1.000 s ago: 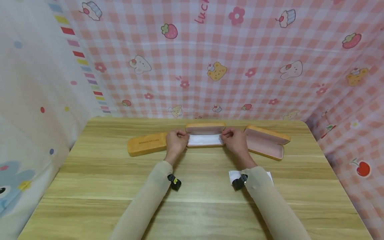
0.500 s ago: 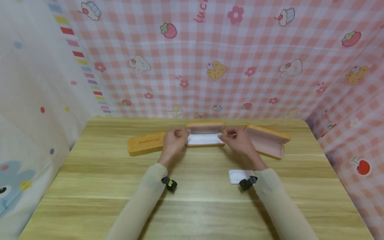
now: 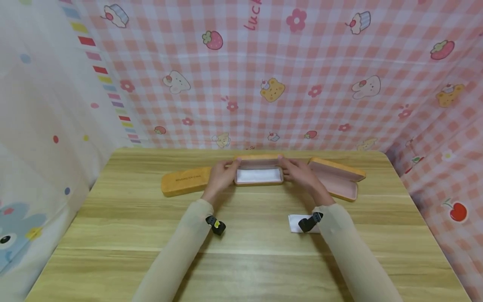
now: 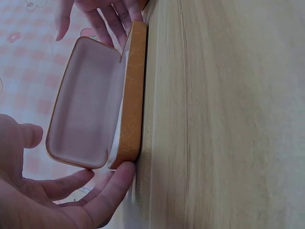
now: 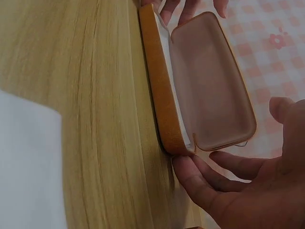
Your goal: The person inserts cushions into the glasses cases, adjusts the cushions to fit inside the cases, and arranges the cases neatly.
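An orange glasses case lies with its lid raised at the back middle of the table, its pink lid lining showing. A folded white cloth fills its base. My left hand is at the case's left end, where its fingertips touch the base and lid; the thumb is apart in the left wrist view. At the opposite end, my right hand has a fingertip against the base corner, and its thumb stands off the lid.
Left of the hands lies a closed orange case with printing on top. Another open case, lined in pink, sits to the right. Nearer me, a folded white cloth lies partly under my right wrist. A checked curtain hangs behind the table.
Both hands have moved from the ends of the white cloth outward to the ends of the case, and the thumbs have risen toward the lid. The cloth stays in the base.
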`<state>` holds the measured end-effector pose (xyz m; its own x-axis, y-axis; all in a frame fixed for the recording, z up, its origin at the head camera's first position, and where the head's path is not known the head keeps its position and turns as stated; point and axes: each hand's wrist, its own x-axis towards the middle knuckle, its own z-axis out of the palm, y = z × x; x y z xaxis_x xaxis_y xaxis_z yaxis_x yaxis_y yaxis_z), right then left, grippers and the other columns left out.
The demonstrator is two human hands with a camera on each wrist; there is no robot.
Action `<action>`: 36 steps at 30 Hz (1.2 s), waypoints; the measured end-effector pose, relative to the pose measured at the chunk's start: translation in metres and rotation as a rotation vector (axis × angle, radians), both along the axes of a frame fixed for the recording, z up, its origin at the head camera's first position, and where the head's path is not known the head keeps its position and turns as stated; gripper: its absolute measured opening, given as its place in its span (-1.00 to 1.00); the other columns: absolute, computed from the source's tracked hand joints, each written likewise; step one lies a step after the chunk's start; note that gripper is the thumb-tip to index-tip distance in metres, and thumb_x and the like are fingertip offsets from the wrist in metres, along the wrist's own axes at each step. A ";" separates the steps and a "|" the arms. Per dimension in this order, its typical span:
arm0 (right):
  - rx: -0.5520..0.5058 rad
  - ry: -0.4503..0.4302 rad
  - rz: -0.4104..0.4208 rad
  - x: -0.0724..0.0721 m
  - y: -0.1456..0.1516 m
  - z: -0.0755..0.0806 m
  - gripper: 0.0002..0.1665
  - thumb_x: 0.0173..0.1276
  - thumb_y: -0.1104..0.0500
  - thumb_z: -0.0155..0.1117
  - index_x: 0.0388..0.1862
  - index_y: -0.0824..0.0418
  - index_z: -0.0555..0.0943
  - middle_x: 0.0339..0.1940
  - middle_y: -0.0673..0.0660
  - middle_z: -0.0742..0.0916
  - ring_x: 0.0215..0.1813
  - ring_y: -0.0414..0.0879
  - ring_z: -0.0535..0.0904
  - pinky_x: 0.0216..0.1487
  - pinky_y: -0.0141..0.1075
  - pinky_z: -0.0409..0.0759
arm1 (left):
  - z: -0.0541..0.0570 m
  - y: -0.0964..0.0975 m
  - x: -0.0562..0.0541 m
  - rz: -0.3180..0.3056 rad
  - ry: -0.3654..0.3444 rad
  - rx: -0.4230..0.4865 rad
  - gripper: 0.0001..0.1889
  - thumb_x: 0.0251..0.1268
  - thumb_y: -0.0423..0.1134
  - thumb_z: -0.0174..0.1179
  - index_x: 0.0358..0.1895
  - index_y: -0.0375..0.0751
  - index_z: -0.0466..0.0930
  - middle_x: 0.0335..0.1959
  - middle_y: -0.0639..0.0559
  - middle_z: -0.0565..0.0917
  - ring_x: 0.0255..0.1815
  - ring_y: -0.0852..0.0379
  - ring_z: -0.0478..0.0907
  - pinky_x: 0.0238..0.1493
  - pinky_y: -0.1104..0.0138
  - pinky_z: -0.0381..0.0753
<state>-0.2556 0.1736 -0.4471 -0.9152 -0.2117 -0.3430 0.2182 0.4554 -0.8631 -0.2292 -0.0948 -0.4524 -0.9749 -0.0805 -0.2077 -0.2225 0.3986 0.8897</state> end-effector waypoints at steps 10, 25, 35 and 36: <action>0.013 0.018 -0.066 -0.007 -0.006 -0.002 0.07 0.49 -0.47 -0.03 0.58 0.34 0.25 0.45 0.34 0.53 0.44 0.18 0.50 0.37 -0.02 0.59 | -0.002 0.003 -0.006 0.046 -0.010 -0.031 -0.31 0.48 0.29 0.05 0.32 -0.26 0.54 0.19 -0.21 0.65 0.16 -0.10 0.61 0.15 0.09 0.65; -0.067 -0.068 -0.077 -0.013 -0.006 -0.001 0.03 0.55 -0.32 0.05 0.60 0.46 0.13 0.49 0.41 0.47 0.50 0.20 0.44 0.43 -0.04 0.54 | -0.001 0.000 -0.006 0.031 -0.044 0.079 -0.37 0.48 0.20 0.13 0.31 -0.28 0.55 0.18 -0.24 0.65 0.05 -0.09 0.68 0.00 0.13 0.75; -0.095 -0.080 -0.047 -0.010 -0.005 0.001 -0.19 0.63 -0.10 0.06 0.58 0.42 0.20 0.54 0.37 0.41 0.53 0.21 0.38 0.47 0.01 0.49 | -0.004 -0.002 -0.007 0.033 -0.071 0.142 -0.45 0.45 0.07 0.22 0.33 -0.22 0.52 0.19 -0.14 0.63 0.08 -0.04 0.64 0.05 0.15 0.74; -0.091 -0.080 -0.044 -0.009 -0.005 0.001 -0.21 0.63 -0.09 0.06 0.58 0.41 0.20 0.54 0.35 0.40 0.53 0.20 0.38 0.47 0.01 0.49 | -0.004 -0.002 -0.006 0.033 -0.073 0.146 -0.44 0.45 0.06 0.23 0.34 -0.22 0.51 0.18 -0.14 0.63 0.08 -0.04 0.64 0.06 0.15 0.74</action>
